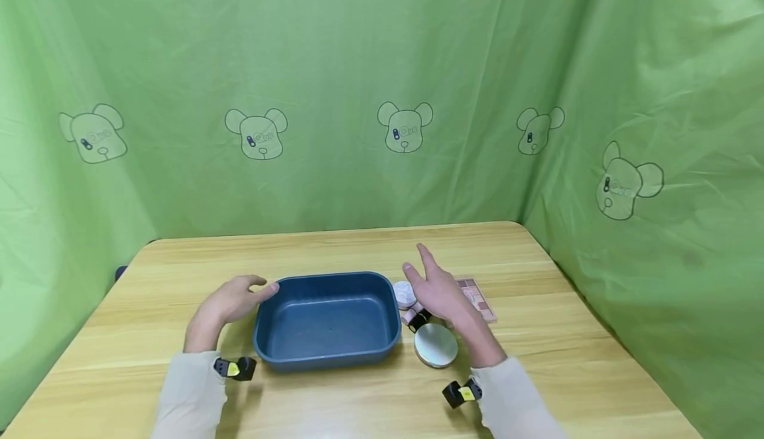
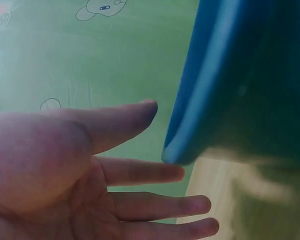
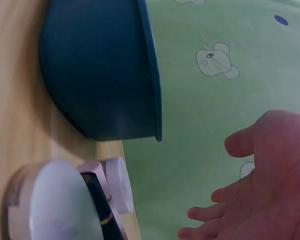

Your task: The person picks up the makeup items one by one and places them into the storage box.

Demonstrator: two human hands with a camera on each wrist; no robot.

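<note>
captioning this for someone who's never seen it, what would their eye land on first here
Probably the dark blue bin on the wooden table, its deep colour standing out near the middle of the head view, with the left hand at its left end. Next would come the green curtain behind, printed with bear heads, and the round pale-topped container just right of the bin, near the right hand.

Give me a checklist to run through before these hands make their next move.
1. Bin upright: ok, open side up.
2. Left hand has a grip on the bin: not ok, fingers straight beside its rim.
3. Right hand free: ok, holds nothing.
4. Round container outside the bin: ok, to its right.
5. Palette fully visible in head view: not ok, partly covered by the right arm.
</note>
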